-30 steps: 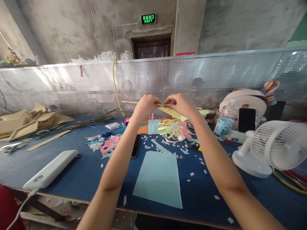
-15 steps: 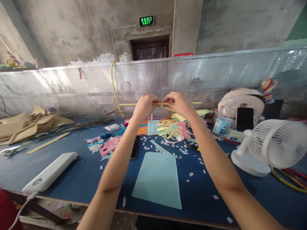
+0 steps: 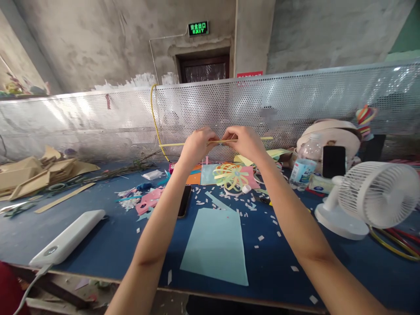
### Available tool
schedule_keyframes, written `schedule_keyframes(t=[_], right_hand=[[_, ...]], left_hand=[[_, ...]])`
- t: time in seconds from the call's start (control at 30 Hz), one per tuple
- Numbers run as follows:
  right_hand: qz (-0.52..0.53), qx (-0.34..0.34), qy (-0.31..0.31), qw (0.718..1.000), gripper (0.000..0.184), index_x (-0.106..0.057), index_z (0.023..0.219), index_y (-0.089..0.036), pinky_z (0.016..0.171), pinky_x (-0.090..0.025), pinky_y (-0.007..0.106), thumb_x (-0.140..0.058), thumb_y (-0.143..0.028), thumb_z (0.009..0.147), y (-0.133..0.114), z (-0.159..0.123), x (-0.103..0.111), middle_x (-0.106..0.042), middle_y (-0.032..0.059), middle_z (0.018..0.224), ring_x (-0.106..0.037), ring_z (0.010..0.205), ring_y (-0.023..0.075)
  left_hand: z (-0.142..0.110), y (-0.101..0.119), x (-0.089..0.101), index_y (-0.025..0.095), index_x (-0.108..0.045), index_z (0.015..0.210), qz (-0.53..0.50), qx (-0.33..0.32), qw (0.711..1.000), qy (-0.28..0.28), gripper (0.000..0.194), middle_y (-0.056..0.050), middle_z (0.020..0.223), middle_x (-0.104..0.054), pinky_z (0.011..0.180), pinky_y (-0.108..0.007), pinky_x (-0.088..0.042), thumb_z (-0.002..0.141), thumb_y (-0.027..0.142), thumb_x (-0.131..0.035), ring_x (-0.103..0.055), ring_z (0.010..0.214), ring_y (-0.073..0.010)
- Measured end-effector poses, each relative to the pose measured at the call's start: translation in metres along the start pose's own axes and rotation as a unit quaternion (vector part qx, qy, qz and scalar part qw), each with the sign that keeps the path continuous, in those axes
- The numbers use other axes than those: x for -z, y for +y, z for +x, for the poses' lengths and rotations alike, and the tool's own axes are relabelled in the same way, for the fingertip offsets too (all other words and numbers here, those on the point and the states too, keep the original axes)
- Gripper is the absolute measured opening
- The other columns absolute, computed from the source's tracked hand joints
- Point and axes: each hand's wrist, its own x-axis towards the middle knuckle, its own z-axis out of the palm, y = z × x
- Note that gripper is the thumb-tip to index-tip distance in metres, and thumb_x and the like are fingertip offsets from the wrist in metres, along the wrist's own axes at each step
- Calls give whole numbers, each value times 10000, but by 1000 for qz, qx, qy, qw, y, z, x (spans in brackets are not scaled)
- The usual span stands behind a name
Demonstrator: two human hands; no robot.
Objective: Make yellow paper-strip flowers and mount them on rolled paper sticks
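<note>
Over the blue table, a yellow strip juts beyond the left hand and right hand, both pinching it.

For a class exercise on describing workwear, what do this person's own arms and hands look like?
The left hand and right hand wear no gloves. The left arm and right arm are bare, with no sleeve, watch or bracelet showing. Finer details are too small to tell.

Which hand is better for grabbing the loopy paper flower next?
Probably the right hand: it looks nearer the loopy paper flower, which sits just below it in the picture. The left hand is farther aside. Both hands pinch yellow strip, so the right would have to let go.
</note>
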Motion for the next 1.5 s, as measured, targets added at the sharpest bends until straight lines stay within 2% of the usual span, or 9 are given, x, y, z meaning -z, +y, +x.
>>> schedule_keyframes(t=[0.3,0.53,0.7,1.0,1.13,1.3,1.4,1.5], right_hand=[[83,-29,-56,995,110,-679,826,-229,619,-423,315,-670,-328,873,3,0,-3,-715,2,758,-621,597,146],[85,-20,-46,995,198,-708,796,-221,648,-442,317,-634,-375,897,1,0,1,-733,32,788,-639,683,164],[77,-30,-52,995,165,-724,791,-234,645,-445,313,-637,-336,888,1,1,4,-728,21,766,-625,663,157],[49,-16,-44,998,164,-728,810,-215,628,-397,303,-648,-339,883,-2,0,4,-702,18,714,-589,640,147],[57,-14,-51,997,208,-724,771,-189,608,-359,295,-642,-340,889,-3,0,4,-676,19,675,-545,603,127],[66,-17,-71,995,300,-724,761,-198,544,-302,296,-576,-385,945,-2,-1,5,-630,6,620,-437,497,97],[75,-15,-57,995,253,-741,786,-211,539,-314,291,-588,-343,938,1,-1,3,-668,12,671,-468,518,101],[96,-15,-32,995,240,-761,804,-216,538,-352,281,-608,-356,923,5,0,2,-685,15,682,-506,542,108]], left_hand=[[1,3,7,201,-649,764,43,20,998,36,122,-18,837,-624,656,-276,-409,835,118,-594,-575,762,-147],[-1,4,7,203,-635,763,71,23,996,58,132,-17,833,-606,637,-290,-384,841,110,-584,-566,756,-151],[0,8,7,209,-631,782,88,18,994,55,134,-25,857,-611,606,-293,-359,858,115,-572,-551,733,-151],[0,3,6,210,-703,885,-17,-22,1000,9,107,-27,864,-680,705,-272,-442,886,175,-602,-607,781,-147],[0,-2,6,202,-715,866,-33,-33,999,27,116,-25,848,-691,709,-276,-455,877,163,-606,-618,784,-151],[-2,-14,11,196,-706,831,1,-39,997,61,101,-18,815,-673,692,-280,-449,862,146,-624,-609,764,-150],[-2,-17,12,203,-704,842,31,-43,996,71,89,-15,824,-677,686,-285,-446,870,156,-634,-619,774,-154],[-1,-15,10,235,-705,900,93,-65,987,111,73,-10,884,-704,791,-337,-448,895,201,-641,-629,850,-180]])
